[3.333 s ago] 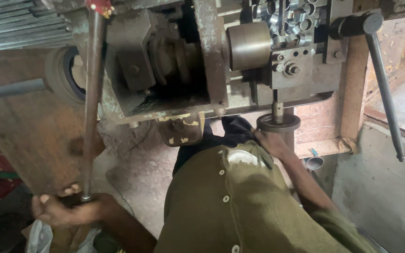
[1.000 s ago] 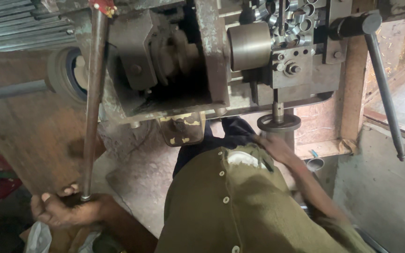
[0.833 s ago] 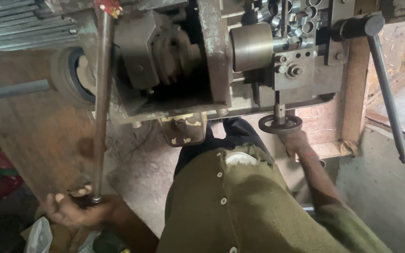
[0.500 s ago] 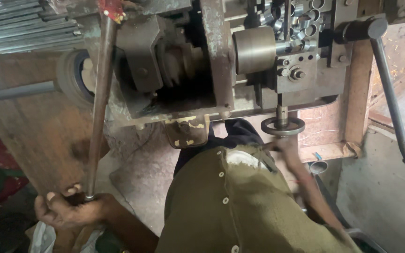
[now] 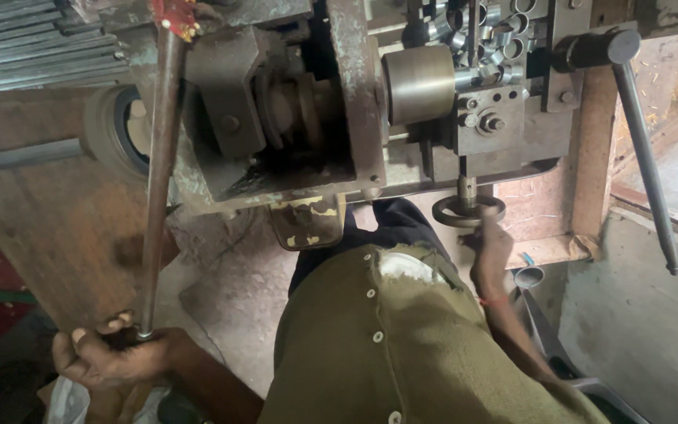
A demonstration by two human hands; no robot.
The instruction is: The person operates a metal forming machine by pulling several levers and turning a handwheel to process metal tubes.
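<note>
My left hand (image 5: 111,357) grips the lower end of a long metal lever rod (image 5: 158,180) that runs up to a red-tipped pivot at the top of a worn metal machine (image 5: 292,110). My right hand (image 5: 490,243) reaches up under the machine and holds the small round handwheel (image 5: 466,212) on a short vertical shaft. Above the handwheel sits a brass-coloured cylinder (image 5: 419,82), with several small metal rings (image 5: 480,47) piled behind it. My olive buttoned shirt (image 5: 402,345) fills the lower middle of the view.
A second long lever with a dark knob (image 5: 645,157) hangs down at the right. Wooden boards (image 5: 49,228) stand at the left, a wooden frame post (image 5: 594,157) at the right, and a grey concrete ledge (image 5: 645,314) beyond it. A small funnel-like cup (image 5: 529,276) lies near my right forearm.
My right hand has risen from beside the handwheel and closed on its rim. My left hand stays on the lever rod, which has shifted only slightly with the view.
</note>
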